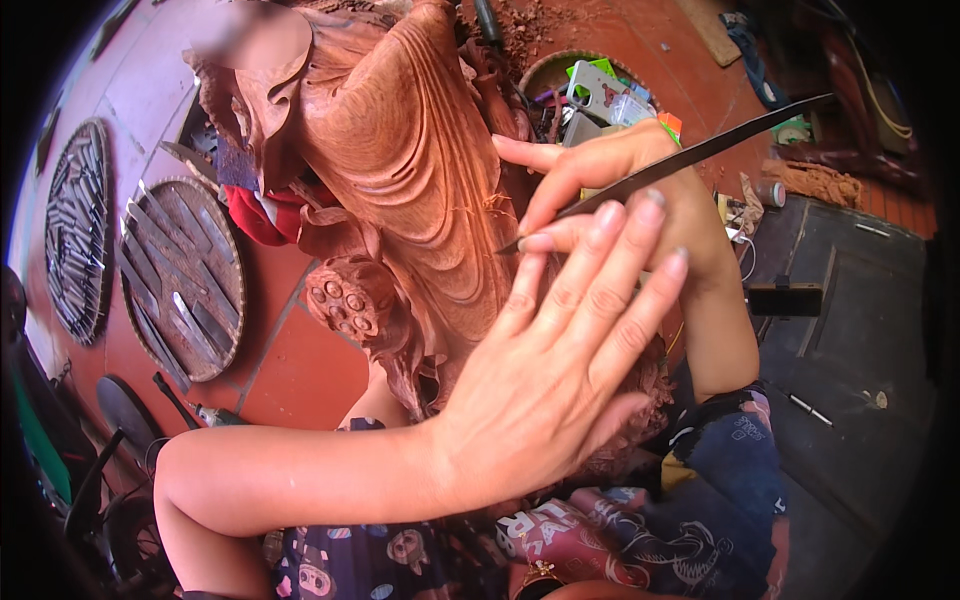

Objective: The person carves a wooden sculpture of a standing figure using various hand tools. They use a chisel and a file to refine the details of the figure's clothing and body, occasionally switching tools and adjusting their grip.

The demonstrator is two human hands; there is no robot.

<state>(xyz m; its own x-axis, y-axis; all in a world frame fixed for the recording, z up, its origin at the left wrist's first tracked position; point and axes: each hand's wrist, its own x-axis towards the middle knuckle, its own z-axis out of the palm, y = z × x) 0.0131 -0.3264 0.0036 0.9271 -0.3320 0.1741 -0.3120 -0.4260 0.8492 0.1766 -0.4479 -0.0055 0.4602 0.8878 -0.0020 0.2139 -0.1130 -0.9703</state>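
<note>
A reddish-brown wood carving [410, 170] with flowing robe folds leans in front of me, a carved lotus pod [342, 298] at its lower left. My right hand [640, 175] is closed around a long, dark, flat carving chisel [710, 150]. The chisel slants down to the left, its narrow tip at the robe's right edge, where thin wood shavings stick up. My left hand [560, 335] lies across the carving's lower right, back upward and fingers stretched apart. Its little finger is close beside the chisel tip; whether they touch I cannot tell.
Left, on red floor tiles, two round woven trays hold chisels: a nearer tray [190, 290] and a farther tray [80, 240]. A power tool [215, 415] lies below them. A basket [545, 75] with a phone stands behind. Right is a dark panel [870, 370] with a pen [810, 409].
</note>
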